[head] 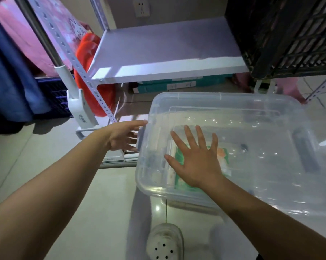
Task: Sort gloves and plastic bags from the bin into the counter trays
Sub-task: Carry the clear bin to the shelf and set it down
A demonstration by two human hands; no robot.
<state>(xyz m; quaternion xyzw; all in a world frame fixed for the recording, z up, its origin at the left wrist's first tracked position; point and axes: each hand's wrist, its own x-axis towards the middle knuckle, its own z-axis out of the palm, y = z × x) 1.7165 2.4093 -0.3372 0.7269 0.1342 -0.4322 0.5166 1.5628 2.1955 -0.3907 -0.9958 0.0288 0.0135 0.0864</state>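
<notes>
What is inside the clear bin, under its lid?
Through the lid of the bin a green and white packet shows. The right hand, spread over the lid, covers most of it. The rest is too blurred to tell.

Pale glossy tiled floor [102, 212] carrying a clear lidded plastic bin [252, 113], white shoe [165, 243] standing just below it, white metal shelf [167, 53] holding a black crate [282, 34]

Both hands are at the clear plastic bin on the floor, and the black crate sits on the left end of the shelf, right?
Not quite. The head view shows the black crate at the shelf's right end. The left hand and right hand are indeed at the clear plastic bin.
</notes>
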